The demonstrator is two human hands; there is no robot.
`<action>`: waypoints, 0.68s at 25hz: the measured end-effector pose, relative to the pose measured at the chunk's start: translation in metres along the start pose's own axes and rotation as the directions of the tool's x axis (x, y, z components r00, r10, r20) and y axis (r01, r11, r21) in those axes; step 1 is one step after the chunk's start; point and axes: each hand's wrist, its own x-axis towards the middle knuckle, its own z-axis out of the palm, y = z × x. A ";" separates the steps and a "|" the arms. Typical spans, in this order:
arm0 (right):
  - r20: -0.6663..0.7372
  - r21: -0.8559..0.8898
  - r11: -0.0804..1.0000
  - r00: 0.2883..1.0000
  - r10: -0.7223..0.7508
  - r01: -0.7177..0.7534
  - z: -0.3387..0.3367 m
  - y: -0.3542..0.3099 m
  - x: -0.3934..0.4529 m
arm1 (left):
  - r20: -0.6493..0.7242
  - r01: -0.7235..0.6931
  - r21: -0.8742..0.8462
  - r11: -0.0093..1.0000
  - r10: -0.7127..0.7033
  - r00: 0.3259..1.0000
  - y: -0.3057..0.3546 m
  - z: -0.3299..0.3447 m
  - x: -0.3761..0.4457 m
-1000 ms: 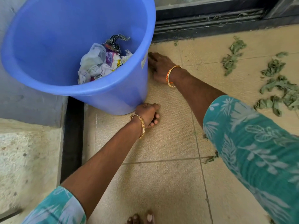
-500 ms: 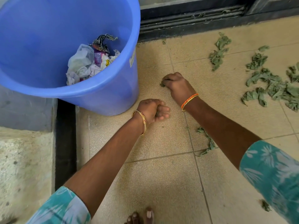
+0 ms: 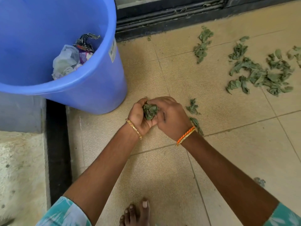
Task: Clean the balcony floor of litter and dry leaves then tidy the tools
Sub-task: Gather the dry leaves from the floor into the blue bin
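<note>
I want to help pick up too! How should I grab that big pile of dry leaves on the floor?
The big pile of dry leaves lies flat and loose on the tiled floor, spread wide with nothing above it. Probably best to come straight down from above, slide your fingers in from both sides at the thick middle clump, and scoop them together. Pinching one curled edge would likely lift only a single leaf.

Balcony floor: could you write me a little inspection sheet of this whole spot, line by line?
Surface: beige tiled floor.
Job's things: blue bucket holding crumpled litter; dry leaves scattered at the right, a few more by the right wrist.
Clutter: nothing seen beyond the leaves.
Grippers: left hand cups a clump of leaves; right hand curls over that clump.
Cables: nothing seen.
Surroundings: dark door track at the top, concrete ledge at the left, bare toes below.
</note>
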 end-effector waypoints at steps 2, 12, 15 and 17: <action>-0.097 0.003 0.999 0.994 0.051 -0.051 -0.009 0.003 -0.006 | -0.045 0.033 0.076 0.997 -0.029 0.999 -0.005 0.002 -0.002; 0.064 -0.312 0.931 0.973 0.221 -0.191 -0.035 0.086 -0.031 | -0.173 0.067 0.226 0.972 -0.028 0.984 -0.016 0.014 -0.013; -0.143 -0.100 0.955 0.953 0.266 -0.281 -0.043 0.082 -0.027 | -0.180 0.077 0.185 0.980 -0.043 0.983 -0.019 0.017 -0.015; -0.231 0.155 0.917 0.889 0.395 -0.367 -0.051 0.062 -0.027 | -0.192 0.108 0.186 0.977 -0.071 0.979 -0.021 0.020 -0.016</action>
